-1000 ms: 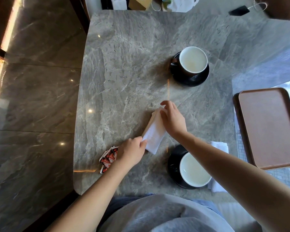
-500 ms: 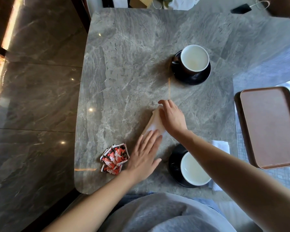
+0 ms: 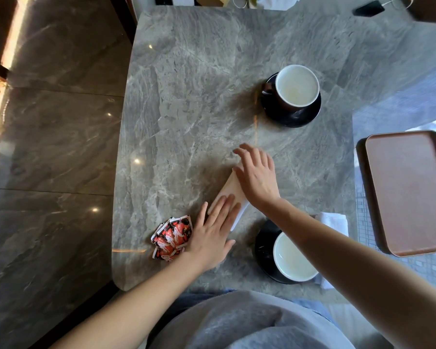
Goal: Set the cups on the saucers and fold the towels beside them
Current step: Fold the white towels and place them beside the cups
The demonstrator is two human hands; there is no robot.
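Both hands cover most of the towel [image 3: 230,188]; only a narrow strip between them and a white corner by the left fingers show. The left hand [image 3: 213,233] presses flat on its near end, grip wide, fingers straight and together, holding nothing. The right hand [image 3: 258,176] lies over the far end, grip wide too, fingers spread and slightly blurred, so I cannot tell how firmly it touches. The right forearm crosses the near cup [image 3: 293,258] and hides part of the second towel [image 3: 335,220], which lies just beside the near saucer [image 3: 262,245]; whether it runs under the saucer is unclear. The tray [image 3: 408,192] is cut off at the right edge, and a phone [image 3: 368,8] sits at the top edge.

The towel lies in the near middle of the desk [image 3: 199,96], well in from the left edge. Bare stone stretches between it and the far cup [image 3: 297,85], which stands on the far saucer [image 3: 291,117]. A heap of packets [image 3: 173,235] sits near the rounded near-left corner, touching the left hand.

The desk is polished grey stone with pale veins. The cups are round, dark outside, white inside; the saucers are glossy black. The towel is white cloth folded to a slim strip, tinted by warm light. The packets are red, white and black paper. The tray is brown, with rounded corners and a raised rim.
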